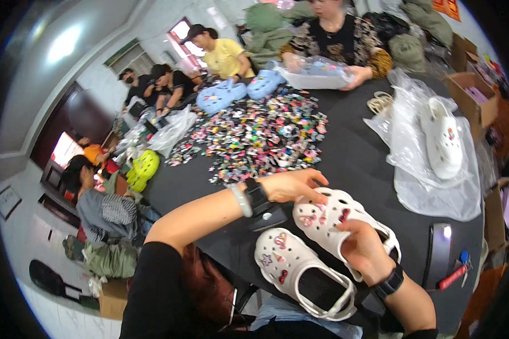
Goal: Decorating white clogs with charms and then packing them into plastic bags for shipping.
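**Pressing at the upper clog, both hands on it**

Holding the upper clog (333,217) between us, we have it lying slantwise, toe up-left, heel strap down-right. Our right hand (365,251) curls around its heel end, fingers closed on the rim. Our left hand (291,185) comes in from the left, fingertips bent down onto the toe; whether they pinch a charm we cannot tell. The left is nearer the toe holes, the right nearer the strap. The second clog (300,271) lies just below, parallel, touching or nearly so, already showing pink charms. The charm pile (260,133) spreads beyond the left hand on the black table (367,158). Clear bags (430,169) sit right, one under a white clog (442,138); a brown box (472,99) stands farther right.
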A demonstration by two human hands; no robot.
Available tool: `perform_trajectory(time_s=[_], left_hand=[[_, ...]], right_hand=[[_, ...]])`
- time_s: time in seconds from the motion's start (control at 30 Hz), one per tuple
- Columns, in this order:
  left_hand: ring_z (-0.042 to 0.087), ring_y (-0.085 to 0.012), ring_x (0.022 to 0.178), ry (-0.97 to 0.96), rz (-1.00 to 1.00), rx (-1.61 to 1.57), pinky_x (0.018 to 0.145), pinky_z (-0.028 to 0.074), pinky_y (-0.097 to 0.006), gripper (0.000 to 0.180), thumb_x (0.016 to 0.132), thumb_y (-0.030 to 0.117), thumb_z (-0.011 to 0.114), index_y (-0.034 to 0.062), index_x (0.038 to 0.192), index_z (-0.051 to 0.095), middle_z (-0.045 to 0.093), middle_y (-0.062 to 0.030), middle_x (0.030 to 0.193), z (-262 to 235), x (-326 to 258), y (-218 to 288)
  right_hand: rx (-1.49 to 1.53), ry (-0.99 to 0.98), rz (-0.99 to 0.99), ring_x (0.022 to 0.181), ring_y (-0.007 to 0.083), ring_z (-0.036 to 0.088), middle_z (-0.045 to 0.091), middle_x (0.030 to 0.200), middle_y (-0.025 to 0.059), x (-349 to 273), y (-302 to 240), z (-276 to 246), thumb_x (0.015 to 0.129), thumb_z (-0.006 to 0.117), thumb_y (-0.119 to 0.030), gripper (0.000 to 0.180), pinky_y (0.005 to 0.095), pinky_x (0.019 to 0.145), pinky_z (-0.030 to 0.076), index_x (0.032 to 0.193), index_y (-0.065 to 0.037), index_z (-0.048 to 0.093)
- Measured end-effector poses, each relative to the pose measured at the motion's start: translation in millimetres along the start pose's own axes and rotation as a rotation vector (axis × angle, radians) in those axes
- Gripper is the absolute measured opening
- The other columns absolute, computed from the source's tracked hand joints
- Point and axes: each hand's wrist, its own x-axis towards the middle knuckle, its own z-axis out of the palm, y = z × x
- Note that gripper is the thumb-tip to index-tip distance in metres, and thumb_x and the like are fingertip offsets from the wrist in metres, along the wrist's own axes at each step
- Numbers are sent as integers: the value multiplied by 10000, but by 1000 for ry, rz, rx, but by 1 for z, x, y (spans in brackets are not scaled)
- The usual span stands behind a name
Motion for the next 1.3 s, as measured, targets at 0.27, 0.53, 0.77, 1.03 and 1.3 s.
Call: perform_trajectory(time_s=[0.27, 0.53, 0.77, 1.03, 1.3], left_hand=[[593, -247, 1095, -119, -241, 63, 905, 484, -533, 660, 805, 293, 763, 15, 1323, 462, 584, -128, 1209, 6, -7, 4], [624, -258, 1046, -40, -140, 139, 793, 548, -507, 765, 739, 358, 804, -8, 1310, 452, 595, -150, 1161, 10, -5, 9], [666, -242, 938, -1, -106, 129, 717, 576, -455, 707, 731, 289, 818, -9, 1270, 470, 620, -135, 1094, 11, -8, 6], [675, -219, 897, 31, -102, 143, 650, 592, -407, 678, 731, 244, 818, -26, 1253, 479, 622, -134, 1071, 16, -8, 9], [638, -243, 1002, 12, -110, 152, 722, 572, -458, 729, 731, 284, 814, -21, 1286, 453, 597, -138, 1129, 12, -4, 10]], right_hand=[[-58, 52, -27, 1078, 323, 601, 608, 1175, 156, -15, 4, 6, 738, 486, 64, 493, 464, 990, 460, 1225, -6, 513], [-14, 59, -27, 1097, 332, 590, 587, 1191, 166, -9, -1, 3, 728, 457, 78, 529, 468, 991, 469, 1252, 10, 475], [-70, 103, -91, 1067, 340, 599, 594, 1164, 168, -11, 8, 7, 701, 461, 70, 511, 469, 976, 477, 1208, 15, 502], [-57, 91, -64, 1065, 343, 598, 596, 1164, 172, -12, 6, 5, 687, 470, 73, 543, 476, 986, 465, 1227, 20, 493], [-43, 65, -71, 1079, 343, 592, 597, 1166, 166, -9, 4, -2, 685, 477, 74, 545, 479, 983, 463, 1227, 14, 495]])
